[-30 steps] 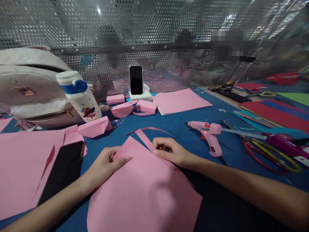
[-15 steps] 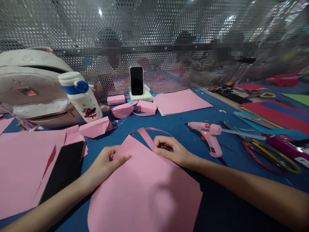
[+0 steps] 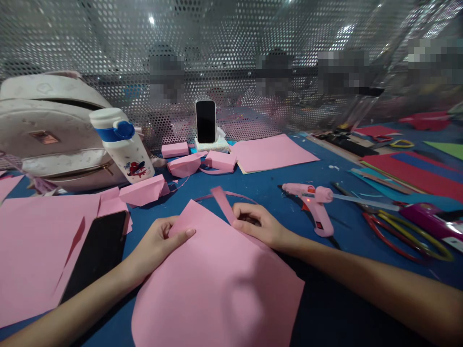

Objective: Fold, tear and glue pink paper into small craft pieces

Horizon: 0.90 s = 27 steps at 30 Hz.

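1. Left hand [image 3: 159, 243] — thumb and fingers pinch the pink sheet [image 3: 217, 284] at its far-left edge.
2. Right hand [image 3: 258, 226] — grips the sheet's far edge, beside a paper strip [image 3: 222, 205].
3. Sheet lies on the blue surface [image 3: 275, 193]; glue gun [image 3: 314, 205] to the right.

A paper sheet [image 3: 217, 289] lies at the middle of the worktop's [image 3: 275, 193] near edge, with the left hand [image 3: 159, 243] and right hand [image 3: 258, 226] on its far edge. To its left a flat phone [image 3: 96, 253] lies on loose sheets [image 3: 32, 250]; behind these, a bottle [image 3: 123, 144] stands before a bag [image 3: 47, 130] at the far left corner. A standing phone [image 3: 205, 121] is at the far edge, and a glue gun [image 3: 313, 202] lies right of the hands, with scissors [image 3: 405, 231] further right.
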Tool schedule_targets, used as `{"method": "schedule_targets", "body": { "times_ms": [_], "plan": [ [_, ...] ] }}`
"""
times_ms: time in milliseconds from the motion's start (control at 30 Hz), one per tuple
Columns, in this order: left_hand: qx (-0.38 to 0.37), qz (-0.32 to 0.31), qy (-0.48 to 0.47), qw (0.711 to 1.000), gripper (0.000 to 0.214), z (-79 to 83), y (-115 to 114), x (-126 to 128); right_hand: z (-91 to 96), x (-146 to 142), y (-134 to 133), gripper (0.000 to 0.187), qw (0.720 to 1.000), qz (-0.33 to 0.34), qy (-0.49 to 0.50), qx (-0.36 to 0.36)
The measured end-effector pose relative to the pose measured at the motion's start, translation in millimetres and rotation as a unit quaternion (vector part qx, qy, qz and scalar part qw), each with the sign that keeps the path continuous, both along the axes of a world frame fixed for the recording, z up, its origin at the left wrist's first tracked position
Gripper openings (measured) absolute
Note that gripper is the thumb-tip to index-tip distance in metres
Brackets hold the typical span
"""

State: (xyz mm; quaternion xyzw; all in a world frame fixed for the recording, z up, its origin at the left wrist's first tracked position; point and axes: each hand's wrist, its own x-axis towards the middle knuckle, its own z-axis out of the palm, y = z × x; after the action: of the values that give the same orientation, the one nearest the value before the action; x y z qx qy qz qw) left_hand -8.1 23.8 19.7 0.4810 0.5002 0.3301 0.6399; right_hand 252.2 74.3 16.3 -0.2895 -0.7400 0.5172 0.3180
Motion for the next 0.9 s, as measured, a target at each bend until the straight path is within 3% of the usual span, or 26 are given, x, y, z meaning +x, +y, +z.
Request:
{"method": "schedule_targets", "body": {
  "times_ms": [167, 400, 633, 900],
  "plan": [
    [0.000, 0.010, 0.006, 1.000, 0.032, 0.9, 0.0, -0.2, -2.8, 0.9, 1.2, 0.039, 1.000, 0.013, 0.006, -0.011],
    [-0.003, 0.019, 0.000, 1.000, 0.031, 3.4, -0.6, 0.8, -2.1, 1.0, 1.2, 0.042, 0.999, -0.032, 0.023, -0.002],
    [0.002, 0.024, 0.006, 1.000, 0.036, 1.9, 0.4, 0.2, -0.4, 1.4, 2.9, 0.045, 1.000, 0.024, 0.014, -0.014],
    [0.000, 0.037, 0.012, 0.999, 0.039, 1.3, 1.2, 0.5, -0.5, 2.5, 0.5, 0.045, 0.999, -0.021, 0.022, -0.012]
  ]
}}
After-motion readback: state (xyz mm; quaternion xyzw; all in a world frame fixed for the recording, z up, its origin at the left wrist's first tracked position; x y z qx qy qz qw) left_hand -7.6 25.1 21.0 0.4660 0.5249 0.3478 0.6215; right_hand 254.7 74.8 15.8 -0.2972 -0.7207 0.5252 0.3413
